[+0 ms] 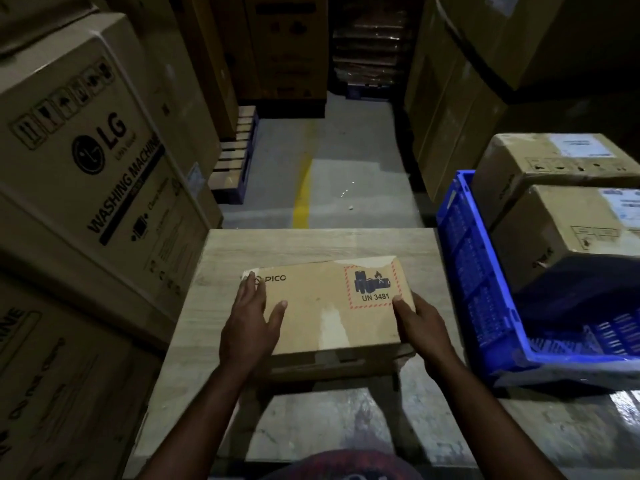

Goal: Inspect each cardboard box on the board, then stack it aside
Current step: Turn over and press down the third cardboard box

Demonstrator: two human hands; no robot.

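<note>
A flat brown cardboard box (322,303), printed PICO with a red-bordered UN 3481 battery label, lies on a pale wooden board (311,245). My left hand (251,322) rests flat on the box's left part, fingers straight and spread over the top face. My right hand (420,329) holds the box's right end, thumb on top near the label and fingers wrapped round the side. The box's near edge overhangs a gap in the board.
Tall LG washing machine cartons (90,161) stand close on the left. A blue plastic crate (485,271) sits right of the board, with two taped cartons (561,216) behind it. A concrete aisle with a yellow line (303,192) runs ahead between stacked cartons.
</note>
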